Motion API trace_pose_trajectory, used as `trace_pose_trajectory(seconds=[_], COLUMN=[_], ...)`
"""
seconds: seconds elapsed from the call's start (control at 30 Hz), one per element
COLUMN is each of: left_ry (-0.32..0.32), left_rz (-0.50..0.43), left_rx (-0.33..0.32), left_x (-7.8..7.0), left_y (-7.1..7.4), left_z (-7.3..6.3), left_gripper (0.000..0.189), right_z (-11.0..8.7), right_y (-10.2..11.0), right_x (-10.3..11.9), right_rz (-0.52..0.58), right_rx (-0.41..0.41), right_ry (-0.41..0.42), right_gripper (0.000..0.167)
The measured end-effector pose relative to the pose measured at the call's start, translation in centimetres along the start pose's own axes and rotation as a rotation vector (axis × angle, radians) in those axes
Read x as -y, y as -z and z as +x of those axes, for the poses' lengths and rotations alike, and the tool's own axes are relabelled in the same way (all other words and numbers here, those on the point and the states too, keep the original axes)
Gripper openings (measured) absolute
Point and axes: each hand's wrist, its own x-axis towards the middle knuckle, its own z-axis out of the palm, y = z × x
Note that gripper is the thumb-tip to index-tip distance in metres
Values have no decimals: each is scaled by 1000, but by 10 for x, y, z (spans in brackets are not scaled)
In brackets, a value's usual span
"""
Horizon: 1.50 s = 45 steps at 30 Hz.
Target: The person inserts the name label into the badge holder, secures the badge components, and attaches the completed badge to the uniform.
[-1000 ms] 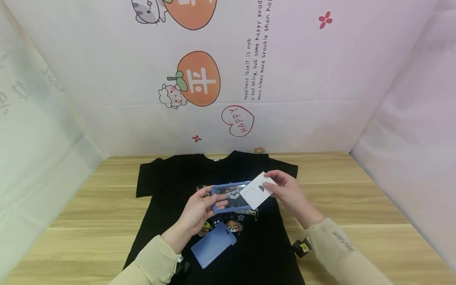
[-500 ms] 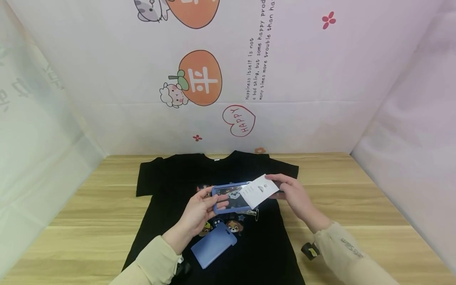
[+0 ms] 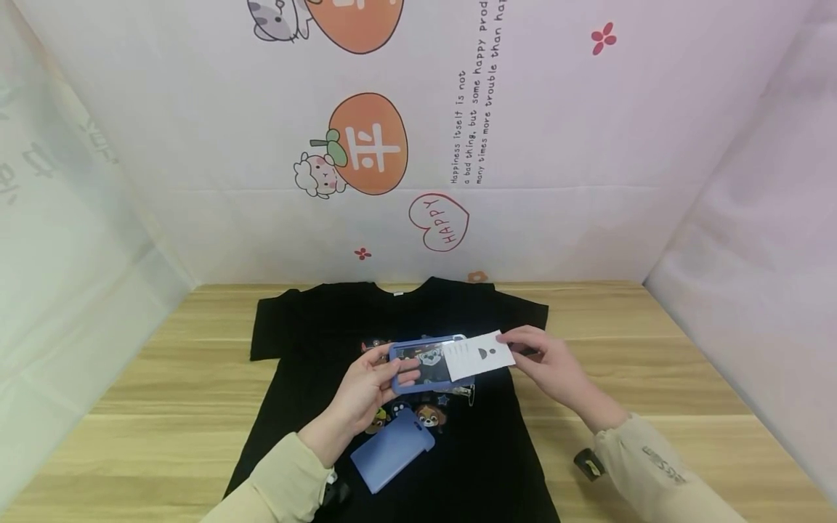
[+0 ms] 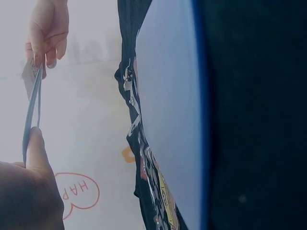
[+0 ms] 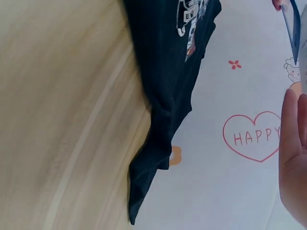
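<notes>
My left hand (image 3: 366, 385) grips the left end of a blue-rimmed card holder (image 3: 426, 388) with a see-through middle, held above the shirt. The thumb lies on its face, and fingers show through it. My right hand (image 3: 548, 365) pinches the right end of a white card (image 3: 480, 356) printed with a small dark figure and lines. The card overlaps the holder's right end; whether any of it is inside I cannot tell. Below the hands, a flat blue holder piece (image 3: 392, 450) lies on the shirt. In the left wrist view, the holder (image 4: 31, 120) appears edge-on.
A black T-shirt (image 3: 484, 457) with cartoon prints lies spread on the wooden table (image 3: 654, 378). Near its printed front is a metal clip or pin (image 3: 469, 394). White printed sheeting (image 3: 556, 218) rises behind the table and on both sides.
The card has turned flatter, closer to the holder's line, and shifted slightly right and down. My right hand and forearm moved right and down. The left hand and holder stayed nearly still.
</notes>
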Motion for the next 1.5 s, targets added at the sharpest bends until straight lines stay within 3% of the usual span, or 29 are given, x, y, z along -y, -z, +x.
trace_pose_trajectory(seconds=[0.37,0.5,0.83,1.1,1.5], left_ry=[-5,0,-6,-10,-36], left_rz=[5,1,4,7,24], left_rx=[29,19,39,37,27], left_x=[2,2,0,0,1], left_y=[0,0,-2,-4,-6], left_z=[2,3,4,5,6], left_gripper=[37,37,35,35,37], right_z=[-1,1,4,8,17], right_y=[-7,-6,-2,-8,-21], right_x=[-5,-2,9,14,30], right_rz=[62,100,207,268,220], right_rx=[-126,-134,-74,-3,33], right_ry=[166,113,-167,-225,-192], right_gripper=[7,4,21,29,42])
